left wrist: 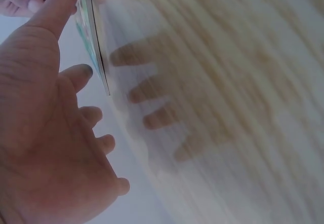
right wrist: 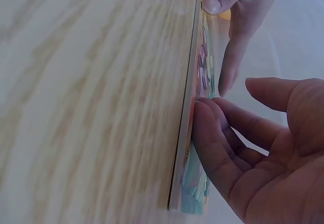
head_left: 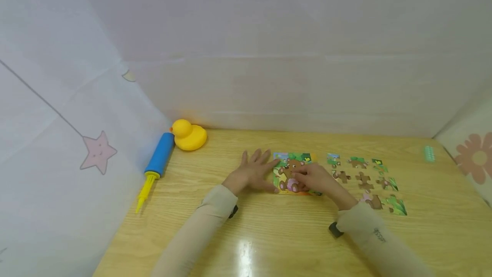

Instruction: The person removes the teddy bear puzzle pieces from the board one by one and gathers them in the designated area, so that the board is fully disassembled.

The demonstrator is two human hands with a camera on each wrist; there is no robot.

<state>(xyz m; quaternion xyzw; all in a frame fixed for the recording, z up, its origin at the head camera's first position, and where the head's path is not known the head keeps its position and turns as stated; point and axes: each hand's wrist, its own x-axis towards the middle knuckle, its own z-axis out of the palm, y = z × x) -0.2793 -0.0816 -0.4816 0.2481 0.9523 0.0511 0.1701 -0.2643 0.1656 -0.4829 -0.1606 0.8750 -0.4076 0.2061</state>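
A jigsaw board (head_left: 286, 187) with a brown bear picture lies flat on the wooden table. My left hand (head_left: 253, 174) is spread at its left side, thumb and index finger touching the edge. From the right, my right hand (head_left: 317, 178) reaches over the board and covers part of the picture. In the right wrist view, the bent fingers (right wrist: 210, 133) of that hand press on the board's face, while the thumb stands apart; no piece shows between them. Several loose puzzle pieces (head_left: 363, 179) lie in rough rows to the right of the board.
At the table's left side, a yellow rubber duck (head_left: 190, 137) sits beside a blue and yellow hand pump (head_left: 159, 155). A small green item (head_left: 429, 154) lies near the far right corner. Pale printed cloth (head_left: 269, 93) walls off the back and sides.
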